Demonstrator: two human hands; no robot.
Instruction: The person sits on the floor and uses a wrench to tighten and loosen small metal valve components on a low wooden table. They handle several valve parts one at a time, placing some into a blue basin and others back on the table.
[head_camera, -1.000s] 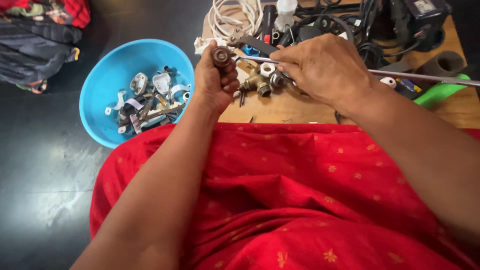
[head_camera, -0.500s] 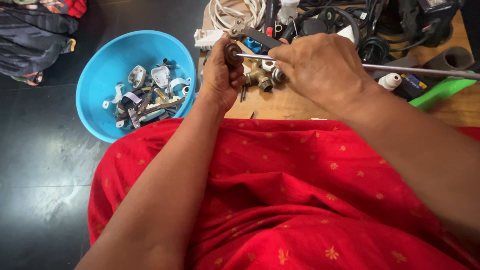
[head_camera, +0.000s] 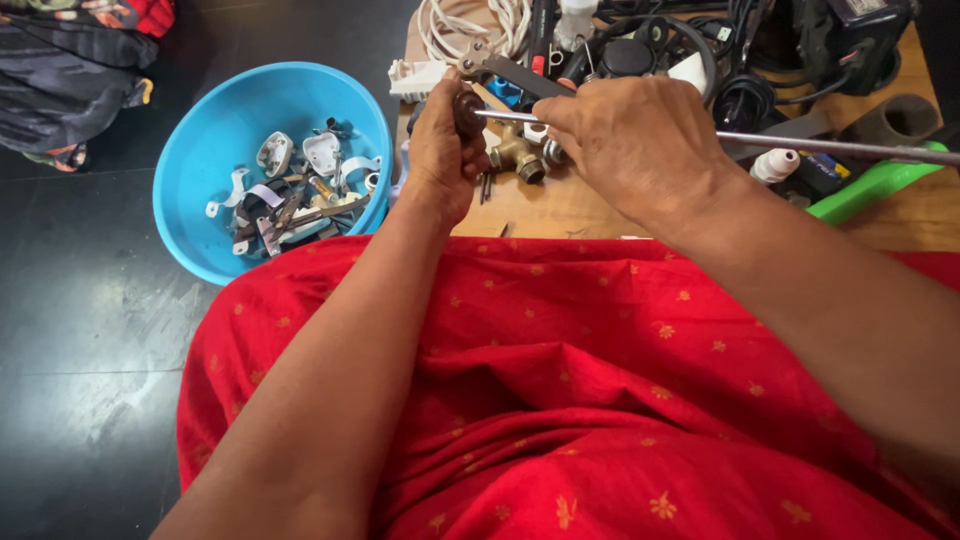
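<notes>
My left hand (head_camera: 440, 150) grips a small dark round fitting (head_camera: 467, 108) held up above a wooden board (head_camera: 570, 210). My right hand (head_camera: 630, 140) is closed around a long thin metal rod (head_camera: 830, 147) that runs off to the right; the rod's left tip meets the round fitting. Just below the two hands a brass pipe fitting (head_camera: 515, 160) lies on the board. A dark metal wrench-like tool (head_camera: 510, 72) lies behind the hands. Red patterned cloth (head_camera: 560, 380) covers my lap.
A blue plastic basin (head_camera: 215, 130) with several white and metal small parts stands on the dark floor at left. On the board lie white coiled cable (head_camera: 470, 25), black cables and devices (head_camera: 760, 50), a grey pipe piece (head_camera: 900, 118), a green part (head_camera: 870, 190). Dark clothing (head_camera: 60, 80) lies top left.
Both hands have risen slightly toward the far side of the board. The rod's tip has come against the round fitting in my left hand.
</notes>
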